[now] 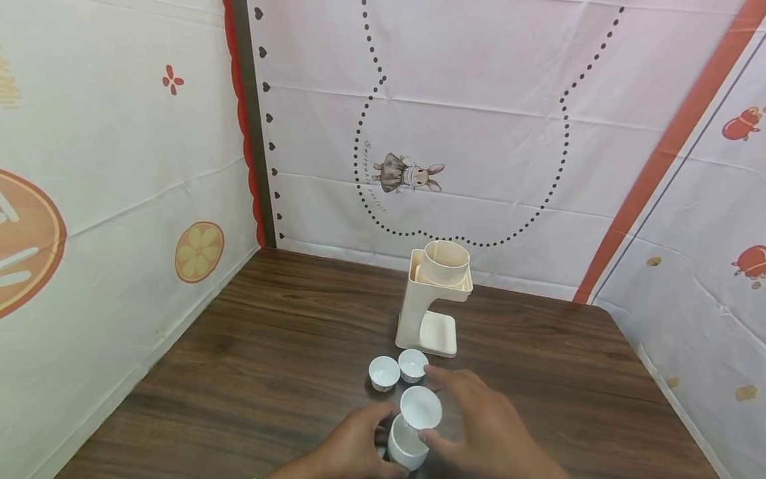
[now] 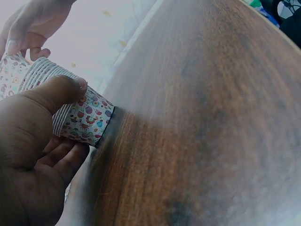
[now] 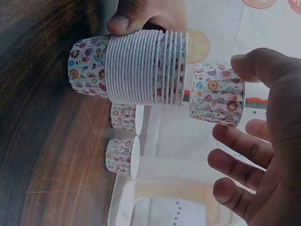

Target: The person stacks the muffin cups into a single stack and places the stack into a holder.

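My left hand [image 1: 359, 442] grips an upright stack of paper baking cups [image 3: 136, 68], white inside with a colourful flower print outside. The left wrist view shows the thumb on one side of the stack and fingers on the other. Just above the stack's top, my right hand [image 1: 485, 426] pinches a single paper baking cup [image 3: 217, 94] between thumb and finger, the other fingers spread. A narrow gap separates this cup from the stack in the right wrist view. Two more paper baking cups [image 1: 384, 374] [image 1: 413, 366] stand side by side on the table, beyond the hands.
Behind the two cups stands a cream plastic stand [image 1: 413, 313] with a flat base and a round cylinder [image 1: 447, 263] on top. The dark wooden table [image 1: 287, 332] is bordered by printed cloth walls [image 1: 479, 133] at the back and sides.
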